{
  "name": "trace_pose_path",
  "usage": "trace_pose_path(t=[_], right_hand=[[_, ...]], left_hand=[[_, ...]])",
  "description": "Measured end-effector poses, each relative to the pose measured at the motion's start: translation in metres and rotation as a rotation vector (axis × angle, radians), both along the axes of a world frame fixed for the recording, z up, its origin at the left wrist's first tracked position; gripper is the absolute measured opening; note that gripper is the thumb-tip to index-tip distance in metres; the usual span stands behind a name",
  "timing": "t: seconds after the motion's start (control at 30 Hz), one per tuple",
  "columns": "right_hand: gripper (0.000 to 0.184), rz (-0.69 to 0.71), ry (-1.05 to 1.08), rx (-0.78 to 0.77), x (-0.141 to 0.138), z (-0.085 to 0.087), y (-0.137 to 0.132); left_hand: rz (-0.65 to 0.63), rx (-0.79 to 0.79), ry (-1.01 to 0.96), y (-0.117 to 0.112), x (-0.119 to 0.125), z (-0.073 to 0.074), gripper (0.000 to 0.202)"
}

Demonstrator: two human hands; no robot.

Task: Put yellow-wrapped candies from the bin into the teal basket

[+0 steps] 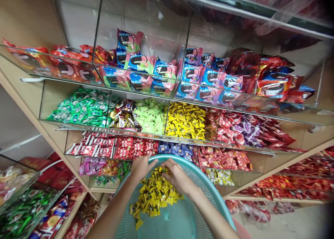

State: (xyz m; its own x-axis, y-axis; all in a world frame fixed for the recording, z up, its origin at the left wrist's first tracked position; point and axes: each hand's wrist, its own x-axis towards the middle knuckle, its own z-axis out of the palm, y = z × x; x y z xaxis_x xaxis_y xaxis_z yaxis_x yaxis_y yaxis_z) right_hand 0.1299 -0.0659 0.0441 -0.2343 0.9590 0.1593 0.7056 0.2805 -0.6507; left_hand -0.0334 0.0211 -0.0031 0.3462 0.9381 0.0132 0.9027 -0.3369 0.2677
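A teal plastic basket sits in front of me, holding a pile of yellow wrapped candies. My left hand rests at the basket's far rim, fingers curled around some of the candies at the pile's top. My right hand lies on the pile beside it, fingers bent and gripping yellow candies. Both forearms reach in from below over the basket.
Glass-fronted shelves rise ahead: cookie packs on top, then green candies, a bin of yellow candies and red ones, with red packs below. More candy bins stand at the left; red packs at the right.
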Motion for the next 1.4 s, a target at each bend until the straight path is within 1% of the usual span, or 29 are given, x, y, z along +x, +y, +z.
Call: trace_pose_path(t=[0.2, 0.33, 0.47, 0.67, 0.8, 0.87, 0.93, 1.03, 1.13, 1.2, 1.27, 1.33, 1.4], right_hand=[[0.032, 0.002, -0.068, -0.029, 0.008, -0.021, 0.002], [0.039, -0.011, -0.098, -0.032, 0.01, -0.028, 0.003], [0.034, -0.009, -0.079, -0.022, 0.008, -0.025, 0.003], [0.039, 0.046, -0.096, -0.001, -0.002, -0.021, 0.001], [0.035, 0.061, -0.107, 0.0, -0.005, -0.018, 0.0], [0.031, 0.067, -0.1, 0.027, -0.005, -0.011, 0.001], [0.027, 0.067, -0.086, 0.081, -0.004, 0.002, 0.001], [0.022, 0.044, -0.051, 0.195, -0.001, 0.032, 0.003], [0.019, 0.001, -0.017, 0.319, 0.01, 0.065, 0.008], [0.019, -0.057, -0.032, 0.382, 0.024, 0.083, 0.015], [0.017, -0.14, -0.067, 0.437, 0.042, 0.096, 0.026], [0.017, -0.246, -0.111, 0.472, 0.063, 0.104, 0.038], [0.017, -0.372, -0.169, 0.447, 0.082, 0.107, 0.049]], left_hand=[[0.001, -0.009, 0.0, -0.001, 0.001, 0.004, 0.056], [0.016, -0.032, -0.008, -0.001, 0.002, 0.006, 0.056], [0.008, -0.026, -0.015, -0.002, 0.001, 0.004, 0.056], [-0.018, 0.022, -0.006, 0.0, 0.0, 0.0, 0.057], [-0.02, 0.032, 0.004, 0.0, 0.0, -0.002, 0.057], [-0.02, 0.036, 0.002, 0.0, 0.001, -0.002, 0.056], [-0.014, 0.025, 0.002, 0.0, 0.001, -0.002, 0.055], [0.001, -0.003, -0.005, 0.0, 0.002, -0.002, 0.058], [0.002, 0.009, -0.008, 0.001, 0.001, -0.003, 0.06], [-0.006, 0.03, -0.007, 0.001, 0.001, -0.004, 0.061], [-0.015, 0.044, -0.011, 0.002, 0.001, -0.006, 0.061], [-0.016, 0.045, -0.014, 0.002, 0.0, -0.007, 0.061], [-0.011, 0.033, -0.019, 0.002, 0.0, -0.007, 0.061]])
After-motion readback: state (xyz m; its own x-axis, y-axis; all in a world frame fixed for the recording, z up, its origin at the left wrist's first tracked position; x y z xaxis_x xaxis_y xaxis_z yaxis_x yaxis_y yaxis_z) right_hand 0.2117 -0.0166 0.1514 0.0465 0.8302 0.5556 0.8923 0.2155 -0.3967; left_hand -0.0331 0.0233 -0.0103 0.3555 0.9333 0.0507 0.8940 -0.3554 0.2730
